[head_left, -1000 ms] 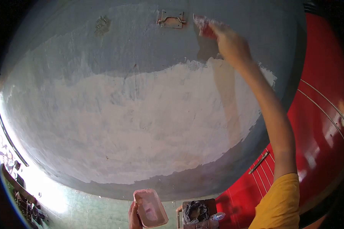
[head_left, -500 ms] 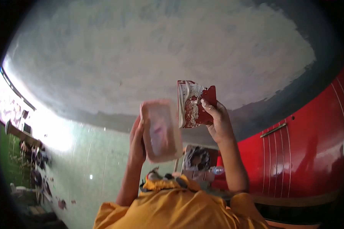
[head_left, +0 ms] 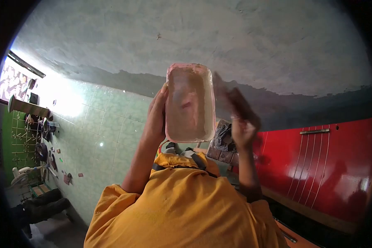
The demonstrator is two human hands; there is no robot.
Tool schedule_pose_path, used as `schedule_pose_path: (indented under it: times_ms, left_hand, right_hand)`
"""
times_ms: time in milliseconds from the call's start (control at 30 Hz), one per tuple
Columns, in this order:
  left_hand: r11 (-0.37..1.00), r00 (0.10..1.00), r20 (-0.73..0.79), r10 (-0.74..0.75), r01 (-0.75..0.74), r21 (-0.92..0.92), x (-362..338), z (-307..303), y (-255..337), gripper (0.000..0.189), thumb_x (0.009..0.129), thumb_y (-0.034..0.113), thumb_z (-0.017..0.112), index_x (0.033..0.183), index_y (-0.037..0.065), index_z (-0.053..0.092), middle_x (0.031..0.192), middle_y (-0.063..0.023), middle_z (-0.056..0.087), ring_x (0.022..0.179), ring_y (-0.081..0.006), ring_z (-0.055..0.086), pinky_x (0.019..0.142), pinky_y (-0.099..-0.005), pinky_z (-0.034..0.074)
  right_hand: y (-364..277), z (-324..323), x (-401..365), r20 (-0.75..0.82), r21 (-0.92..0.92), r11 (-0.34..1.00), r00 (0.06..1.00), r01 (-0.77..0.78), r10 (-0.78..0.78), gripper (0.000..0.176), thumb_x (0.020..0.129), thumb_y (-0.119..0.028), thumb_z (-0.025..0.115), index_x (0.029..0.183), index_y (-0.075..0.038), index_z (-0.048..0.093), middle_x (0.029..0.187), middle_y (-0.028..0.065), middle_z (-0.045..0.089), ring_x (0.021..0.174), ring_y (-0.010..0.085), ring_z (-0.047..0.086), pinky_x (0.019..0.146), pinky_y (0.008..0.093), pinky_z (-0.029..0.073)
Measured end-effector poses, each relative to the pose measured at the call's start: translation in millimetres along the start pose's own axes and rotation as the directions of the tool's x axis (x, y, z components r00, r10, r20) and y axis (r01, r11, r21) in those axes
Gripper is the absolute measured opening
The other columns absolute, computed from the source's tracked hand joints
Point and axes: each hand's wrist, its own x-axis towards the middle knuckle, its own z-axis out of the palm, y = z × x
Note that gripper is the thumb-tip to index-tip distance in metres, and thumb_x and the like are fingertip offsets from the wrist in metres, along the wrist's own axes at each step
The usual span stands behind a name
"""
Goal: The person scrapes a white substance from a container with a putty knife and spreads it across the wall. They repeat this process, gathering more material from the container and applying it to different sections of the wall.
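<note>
Near the middle of the view, my left hand [head_left: 158, 109] grips the left side of a pinkish rectangular tub [head_left: 190, 103]. A thin pale residue coats the tub's inside, with a small pink patch at its centre. To the right of the tub, my right hand [head_left: 244, 129] is closed on a dark red scraper [head_left: 237, 102]. Motion blurs the scraper, so what is on its blade cannot be made out. The scraper and the tub appear apart.
A grey, patchy plastered surface [head_left: 252, 49] spans the top. Green tiles [head_left: 107, 120] lie at the left, with a white fan [head_left: 22, 175] and small items beyond. A glossy red panel with a handle [head_left: 314, 165] stands at the right. A dark plastic bag [head_left: 223, 138] lies behind my right hand.
The tub has moved up and slightly right with my left hand. The scraper has turned and moved right in my right hand, and the view has shifted.
</note>
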Motion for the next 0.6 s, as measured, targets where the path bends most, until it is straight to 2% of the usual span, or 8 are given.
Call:
schedule_pose_path:
  times_ms: [33, 100, 200, 267, 367, 433, 500, 600]
  left_hand:
    - [0.998, 1.000, 0.011, -0.029, 0.030, -0.063, -1, 7, 3, 0.048, 0.107, 0.037, 0.045, 0.142, 0.005, 0.050, 0.133, -0.0107, 0.059, 0.117, -0.0195, 0.061, 0.100, -0.0352, 0.052]
    - [0.993, 0.999, 0.008, -0.041, 0.041, -0.113, -3, 6, 5, 0.046, 0.107, 0.037, 0.044, 0.141, 0.007, 0.052, 0.132, -0.0104, 0.060, 0.115, -0.0203, 0.063, 0.099, -0.0362, 0.053]
    - [0.991, 0.999, -0.032, -0.032, 0.028, -0.131, -7, -4, 9, 0.047, 0.107, 0.035, 0.043, 0.143, 0.006, 0.050, 0.133, -0.0103, 0.060, 0.117, -0.0197, 0.061, 0.101, -0.0357, 0.051]
    - [0.977, 0.997, -0.045, -0.068, 0.058, -0.207, -10, -8, 22, 0.050, 0.107, 0.030, 0.042, 0.149, 0.003, 0.045, 0.137, -0.0103, 0.058, 0.121, -0.0181, 0.058, 0.104, -0.0353, 0.049]
    - [0.995, 0.995, 0.011, 0.096, -0.097, 0.031, -13, -10, 31, 0.054, 0.108, 0.033, 0.044, 0.150, 0.001, 0.043, 0.136, -0.0092, 0.058, 0.121, -0.0158, 0.056, 0.105, -0.0323, 0.046]
    - [0.977, 0.996, 0.023, 0.088, -0.091, 0.190, -16, -6, 47, 0.055, 0.107, 0.034, 0.047, 0.150, 0.000, 0.043, 0.135, -0.0089, 0.059, 0.122, -0.0152, 0.056, 0.105, -0.0307, 0.045]
    - [0.935, 0.993, 0.052, 0.106, -0.117, 0.334, -15, -2, 58, 0.057, 0.107, 0.034, 0.050, 0.150, -0.002, 0.043, 0.135, -0.0097, 0.059, 0.123, -0.0155, 0.055, 0.106, -0.0299, 0.044]
    - [0.837, 0.979, 0.134, 0.153, -0.201, 0.510, -7, -4, 66, 0.064, 0.105, 0.037, 0.057, 0.149, -0.007, 0.041, 0.135, -0.0127, 0.060, 0.122, -0.0172, 0.057, 0.105, -0.0305, 0.045]
  right_hand:
    - [-4, 10, -3, 0.070, -0.064, 0.998, 0.997, 0.027, -0.023, 0.034, 0.091, -0.004, 0.067, 0.125, 0.000, 0.069, 0.129, 0.0184, 0.069, 0.126, 0.0357, 0.063, 0.106, 0.0420, 0.051]
    - [7, 28, -16, 0.142, -0.204, 0.967, 0.982, 0.150, -0.122, 0.035, 0.092, 0.000, 0.060, 0.126, -0.001, 0.069, 0.129, 0.0183, 0.068, 0.126, 0.0387, 0.062, 0.105, 0.0439, 0.052]
    - [30, 44, -34, 0.052, -0.164, 0.978, 0.991, 0.129, -0.122, 0.036, 0.092, 0.000, 0.059, 0.127, -0.002, 0.068, 0.129, 0.0168, 0.069, 0.125, 0.0362, 0.063, 0.104, 0.0421, 0.053]
    - [59, 48, -58, 0.094, -0.226, 0.974, 0.996, 0.019, 0.002, 0.036, 0.093, -0.002, 0.061, 0.128, -0.002, 0.068, 0.128, 0.0169, 0.069, 0.125, 0.0352, 0.063, 0.103, 0.0415, 0.053]
    - [65, 47, -70, 0.013, -0.294, 0.935, 0.977, -0.200, 0.213, 0.027, 0.097, -0.009, 0.064, 0.121, 0.001, 0.069, 0.120, 0.0176, 0.071, 0.110, 0.0306, 0.070, 0.092, 0.0383, 0.055]
    - [61, 34, -58, -0.095, -0.375, 0.869, 0.946, -0.323, 0.311, 0.023, 0.099, -0.012, 0.064, 0.118, 0.001, 0.068, 0.112, 0.0161, 0.072, 0.100, 0.0262, 0.072, 0.085, 0.0356, 0.055]
    - [33, 29, -15, -0.218, 0.204, 0.890, 0.868, -0.407, 0.447, 0.024, 0.101, -0.016, 0.064, 0.119, 0.000, 0.064, 0.108, 0.0065, 0.069, 0.096, 0.0153, 0.064, 0.086, 0.0296, 0.051]
    - [4, -12, 19, -0.078, -0.064, 0.937, 0.938, -0.343, 0.338, 0.027, 0.099, -0.016, 0.068, 0.119, 0.001, 0.061, 0.104, 0.0049, 0.067, 0.093, 0.0116, 0.060, 0.084, 0.0284, 0.050]
